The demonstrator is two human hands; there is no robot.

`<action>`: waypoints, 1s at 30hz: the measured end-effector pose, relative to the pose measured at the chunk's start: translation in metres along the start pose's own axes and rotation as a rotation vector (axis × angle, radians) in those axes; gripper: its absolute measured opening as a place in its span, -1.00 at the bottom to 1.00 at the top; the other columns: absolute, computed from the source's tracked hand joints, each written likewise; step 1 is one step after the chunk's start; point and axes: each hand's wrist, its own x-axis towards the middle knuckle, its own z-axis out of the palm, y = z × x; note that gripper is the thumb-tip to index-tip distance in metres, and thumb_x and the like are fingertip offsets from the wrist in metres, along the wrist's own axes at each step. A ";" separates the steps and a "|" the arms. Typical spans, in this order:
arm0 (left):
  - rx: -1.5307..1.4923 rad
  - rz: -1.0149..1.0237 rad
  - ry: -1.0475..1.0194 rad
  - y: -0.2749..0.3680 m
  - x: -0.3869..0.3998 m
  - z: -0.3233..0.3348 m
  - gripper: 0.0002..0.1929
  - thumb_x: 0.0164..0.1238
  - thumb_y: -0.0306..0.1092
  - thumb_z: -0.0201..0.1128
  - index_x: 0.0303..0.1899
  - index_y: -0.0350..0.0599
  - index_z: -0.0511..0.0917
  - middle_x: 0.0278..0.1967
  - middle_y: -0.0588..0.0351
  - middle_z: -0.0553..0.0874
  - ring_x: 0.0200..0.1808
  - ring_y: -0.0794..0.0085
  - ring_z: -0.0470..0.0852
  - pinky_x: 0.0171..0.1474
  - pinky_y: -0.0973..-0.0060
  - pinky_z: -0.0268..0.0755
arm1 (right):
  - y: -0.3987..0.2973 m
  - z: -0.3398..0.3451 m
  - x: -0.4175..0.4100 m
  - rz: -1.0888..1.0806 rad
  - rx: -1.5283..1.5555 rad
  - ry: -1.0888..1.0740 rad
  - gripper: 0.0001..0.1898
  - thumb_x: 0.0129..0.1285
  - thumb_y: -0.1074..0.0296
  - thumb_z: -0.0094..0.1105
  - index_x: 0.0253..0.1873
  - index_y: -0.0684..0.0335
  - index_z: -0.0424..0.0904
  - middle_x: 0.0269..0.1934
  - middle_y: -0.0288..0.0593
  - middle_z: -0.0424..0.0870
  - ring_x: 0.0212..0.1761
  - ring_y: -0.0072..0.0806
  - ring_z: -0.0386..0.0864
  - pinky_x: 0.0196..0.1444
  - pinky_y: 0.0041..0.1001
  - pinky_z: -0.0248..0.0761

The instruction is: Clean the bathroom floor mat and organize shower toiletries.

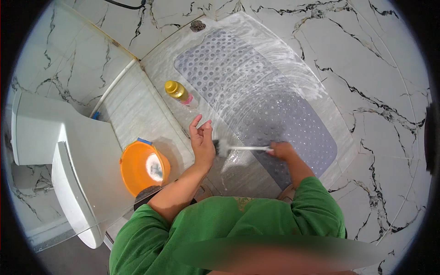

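Note:
My right hand (282, 150) grips the white handle of a scrub brush (249, 148) above the near part of a wet grey bath mat (268, 99). The brush head, blurred, points left and lies close beside my left hand (203, 141). That hand holds nothing, its fingers bent and apart. White suds streak the far half of the dimpled mat and the floor tiles beyond it. A bottle with a yellow cap (177, 90) and a pink band stands left of the mat.
An orange bucket (130, 168) stands at the left, near a white toilet (74, 192). A glass panel edge and a raised sill (168, 113) run along the left side. A dark round drain cover (197, 26) lies at the far corner, by marble-patterned walls.

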 end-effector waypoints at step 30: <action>-0.075 -0.105 0.022 -0.006 -0.009 0.000 -0.64 0.35 -0.38 -0.08 0.12 -0.26 0.15 0.01 -0.01 0.36 0.00 0.41 0.44 0.00 0.48 0.34 | -0.251 -0.192 0.116 -0.569 0.305 0.895 -0.08 -0.11 -0.11 0.31 0.28 0.27 0.08 0.06 0.17 0.32 0.13 0.01 0.24 0.14 -0.17 0.19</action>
